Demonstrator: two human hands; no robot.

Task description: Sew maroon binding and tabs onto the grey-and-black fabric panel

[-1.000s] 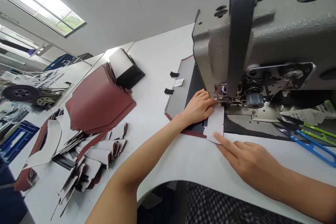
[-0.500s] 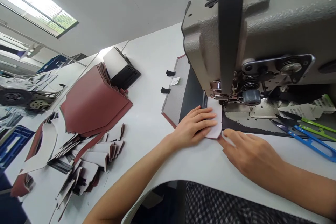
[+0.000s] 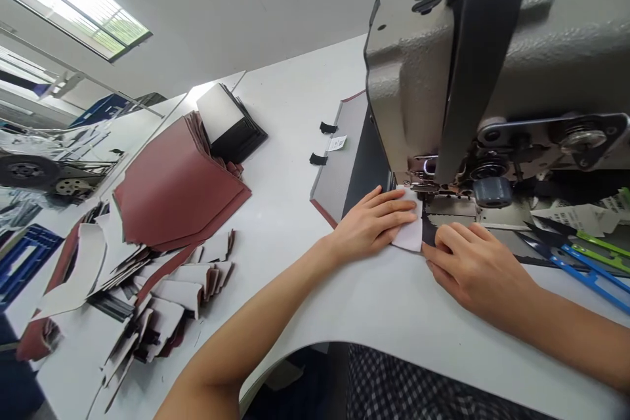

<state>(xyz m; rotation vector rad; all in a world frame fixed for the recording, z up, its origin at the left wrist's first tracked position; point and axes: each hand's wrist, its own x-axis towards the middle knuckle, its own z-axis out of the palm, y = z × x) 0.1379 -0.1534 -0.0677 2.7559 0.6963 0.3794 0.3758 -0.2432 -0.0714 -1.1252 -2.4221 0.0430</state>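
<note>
A small white-faced fabric piece (image 3: 411,233) lies on the table at the front of the sewing machine (image 3: 413,79), its far end beneath the needle area. My left hand (image 3: 371,223) rests flat across it, fingers stretched out and pressing down. At the piece's near right corner, my right hand (image 3: 472,269) has its fingers curled and pinches the edge. Behind my left hand lies a larger grey panel (image 3: 339,151) with dark red edges, two black tabs and a small white label; part of it is hidden behind the machine head.
Dark red panels (image 3: 182,184) are stacked at left, beside a black-and-white stack (image 3: 231,125). Several loose white-backed cut pieces (image 3: 167,315) spread nearer me. Blue-handled thread snips (image 3: 585,269) and green-handled snips (image 3: 600,246) lie at right, by paper labels (image 3: 575,216).
The view has shifted, so the machine appears farther right. The white-faced piece shows less at its near end, and my right hand's fingers are more curled at its corner.
</note>
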